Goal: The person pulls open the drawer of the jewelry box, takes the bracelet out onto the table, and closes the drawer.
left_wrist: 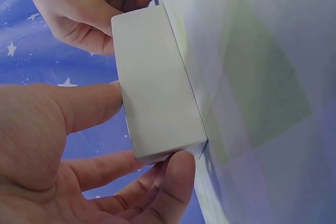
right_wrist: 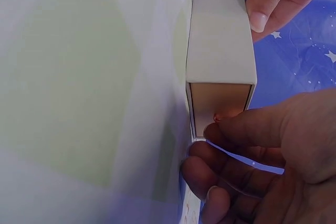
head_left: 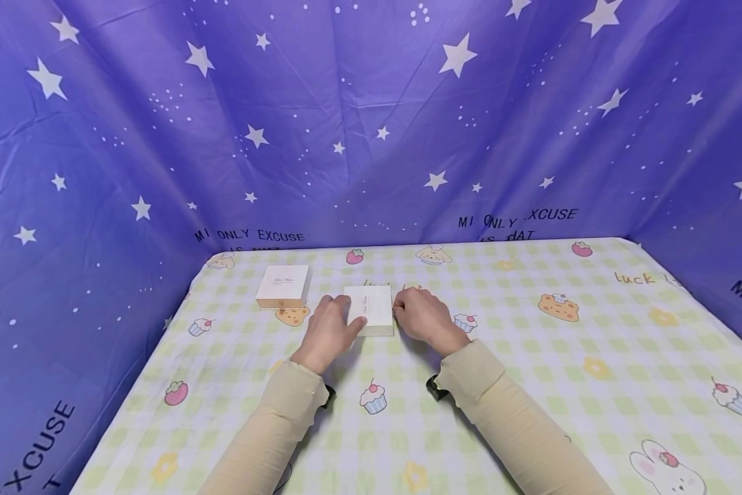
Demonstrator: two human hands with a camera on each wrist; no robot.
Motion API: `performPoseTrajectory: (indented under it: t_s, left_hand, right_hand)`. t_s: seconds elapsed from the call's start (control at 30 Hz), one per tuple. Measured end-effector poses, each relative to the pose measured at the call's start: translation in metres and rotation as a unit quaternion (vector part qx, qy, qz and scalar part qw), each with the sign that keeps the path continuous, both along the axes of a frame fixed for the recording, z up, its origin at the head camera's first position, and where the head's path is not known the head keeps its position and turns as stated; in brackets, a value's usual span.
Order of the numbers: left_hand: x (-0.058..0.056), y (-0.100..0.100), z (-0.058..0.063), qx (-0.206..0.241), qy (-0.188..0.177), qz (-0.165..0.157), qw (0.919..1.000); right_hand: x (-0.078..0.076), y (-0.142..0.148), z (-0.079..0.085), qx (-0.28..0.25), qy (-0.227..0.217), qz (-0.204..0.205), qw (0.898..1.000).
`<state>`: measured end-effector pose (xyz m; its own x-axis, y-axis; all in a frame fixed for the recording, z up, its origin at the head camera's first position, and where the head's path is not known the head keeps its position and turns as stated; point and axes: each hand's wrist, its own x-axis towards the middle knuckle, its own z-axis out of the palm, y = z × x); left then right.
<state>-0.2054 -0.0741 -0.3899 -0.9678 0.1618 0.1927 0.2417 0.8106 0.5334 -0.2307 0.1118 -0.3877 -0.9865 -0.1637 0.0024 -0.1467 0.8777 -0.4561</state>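
Note:
A small white drawer box [head_left: 377, 313] with faint print on its lid lies flat on the table. My left hand [head_left: 329, 328] holds it at its left end, thumb on the top face and fingers against the end, as the left wrist view shows. At the opposite end my right hand [head_left: 425, 316] has its thumb and forefinger at a small copper-coloured pull [right_wrist: 217, 117] on the tan drawer front [right_wrist: 218, 100], seeming to pinch it. The drawer front sits level with the white sleeve [right_wrist: 220, 40]. What the box contains is hidden.
A second white box [head_left: 284, 283] with a tan front and a small pull stands at the back left. A green-and-white checked cloth [head_left: 519, 412] with cartoon prints covers the table. Purple star-patterned curtains [head_left: 358, 82] enclose its back and sides.

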Motion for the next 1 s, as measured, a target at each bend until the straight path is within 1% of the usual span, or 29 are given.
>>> performPoseTrajectory:
  t_s: [0.63,0.83,1.0]
  left_hand:
    - [0.0000,0.0005,-0.0006,-0.005,0.000,0.001,1.0000]
    - [0.0007,0.0007,-0.0001,-0.005,-0.002,0.002,1.0000]
    - [0.0005,0.0010,0.0002,-0.005,0.002,-0.001,1.0000]
  right_hand:
    - [-0.0024,0.0053,-0.0025,-0.021,-0.002,-0.010,1.000]
    - [-0.0024,0.0065,-0.0014,-0.017,-0.004,-0.013,1.000]
    - [-0.0028,0.0075,-0.0003,-0.011,-0.008,-0.014,1.000]
